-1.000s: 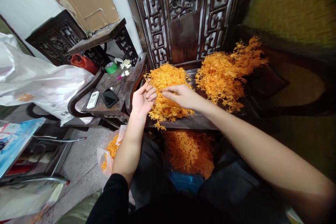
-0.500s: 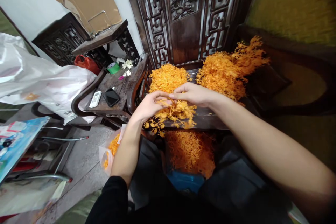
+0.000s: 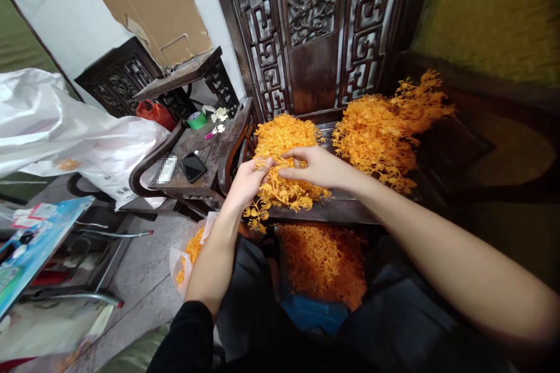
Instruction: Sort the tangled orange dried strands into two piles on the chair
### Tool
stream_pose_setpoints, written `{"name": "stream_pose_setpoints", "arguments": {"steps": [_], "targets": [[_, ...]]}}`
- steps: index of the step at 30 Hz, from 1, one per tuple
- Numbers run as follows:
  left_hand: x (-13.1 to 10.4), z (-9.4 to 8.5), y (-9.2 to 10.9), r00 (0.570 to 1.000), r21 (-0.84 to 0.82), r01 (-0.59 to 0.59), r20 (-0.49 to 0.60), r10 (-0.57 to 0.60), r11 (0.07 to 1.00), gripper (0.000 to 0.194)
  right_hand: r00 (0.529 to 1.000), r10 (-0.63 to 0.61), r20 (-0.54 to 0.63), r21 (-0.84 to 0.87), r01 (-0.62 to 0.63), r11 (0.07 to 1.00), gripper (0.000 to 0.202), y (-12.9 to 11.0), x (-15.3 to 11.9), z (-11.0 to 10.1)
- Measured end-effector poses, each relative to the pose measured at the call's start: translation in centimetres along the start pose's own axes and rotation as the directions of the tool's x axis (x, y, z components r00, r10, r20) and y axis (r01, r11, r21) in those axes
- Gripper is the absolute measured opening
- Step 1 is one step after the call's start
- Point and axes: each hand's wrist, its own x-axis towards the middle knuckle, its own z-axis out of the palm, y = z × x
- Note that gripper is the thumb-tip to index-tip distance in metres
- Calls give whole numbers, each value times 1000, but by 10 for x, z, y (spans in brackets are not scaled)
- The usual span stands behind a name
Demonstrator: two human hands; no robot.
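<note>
Orange branched, curly strands lie in a near pile (image 3: 286,131) on the dark wooden chair seat (image 3: 345,214). My left hand (image 3: 248,179) is at the pile's left front, thumb and fingers pinched together on an orange branched strand (image 3: 257,214), part of which seems to hang below it. Just to its right, my right hand (image 3: 308,164) hovers over the same pile with thumb and forefinger apart, and I see nothing held between them. A second, larger heap (image 3: 378,137) of the same strands rests farther right on the seat.
Below the seat, between my knees, a blue container (image 3: 315,313) holds more orange strands (image 3: 321,259). A plastic bag (image 3: 178,262) with orange pieces stands left of my left forearm. On the side table lie a phone (image 3: 192,167) and green tape (image 3: 197,120). A carved chair back (image 3: 312,70) rises behind.
My hands have come apart: fingertips that met over the pile are now separated, and the right fingers have spread. The strands below my hands have shifted. The whole view has moved slightly.
</note>
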Motion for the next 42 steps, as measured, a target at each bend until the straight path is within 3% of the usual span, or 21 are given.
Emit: {"name": "stream_pose_setpoints", "arguments": {"steps": [2,5,7,9,14,17,19,20,22,24,25,26,29,32,37,38,40,42], "targets": [[0,1,0,999,-12,5,-38,-5,1000,50,994,-9,-105,-165,-8,986,80,-3,-4,5],[1,-1,1,996,-47,63,-56,-65,997,44,952,-218,-216,-395,120,911,84,-3,-10,9],[1,-3,2,993,-83,114,-12,-116,990,41,924,-344,-167,-490,225,842,78,-1,-12,9],[0,-4,4,991,-109,130,33,-127,986,39,915,-387,-115,-490,287,823,77,1,-11,7],[-8,-3,9,991,10,94,93,-95,995,40,925,-273,-265,-129,247,960,76,-1,-5,-6],[-12,-1,12,960,87,161,220,-176,983,40,963,-227,-149,21,233,972,74,-7,-3,-5],[-14,1,16,937,106,189,278,-212,976,40,963,-262,-64,38,264,964,59,-9,-1,1],[-15,1,18,935,109,185,287,-209,977,39,960,-271,-77,53,275,960,51,-9,1,4],[-17,0,22,930,128,177,301,-208,976,38,942,-205,-265,146,250,957,48,-3,7,4],[-19,-2,25,914,146,196,330,-234,970,39,870,14,-493,352,185,918,51,10,17,-6],[-19,-3,26,911,137,210,333,-245,968,39,817,157,-554,473,154,867,51,18,21,-13],[-19,-3,26,915,111,221,321,-245,969,39,803,263,-535,581,123,805,51,27,24,-20],[-15,-2,20,968,-32,185,181,-177,982,32,860,408,-306,758,-40,651,44,44,26,-31],[-4,0,12,989,-131,144,60,-138,981,25,921,366,-132,772,-136,621,34,44,18,-20],[9,0,0,990,-182,134,-29,-141,974,27,971,236,-43,733,-130,667,46,27,10,0],[10,0,-1,993,-152,85,-68,-96,985,29,973,223,-65,683,-120,721,52,24,9,0],[10,1,-2,987,-12,-58,-148,56,998,33,956,159,-247,478,-22,878,58,19,5,-2],[7,1,0,961,193,-168,-188,204,967,37,889,-22,-458,140,96,985,57,15,-1,-4]]}}
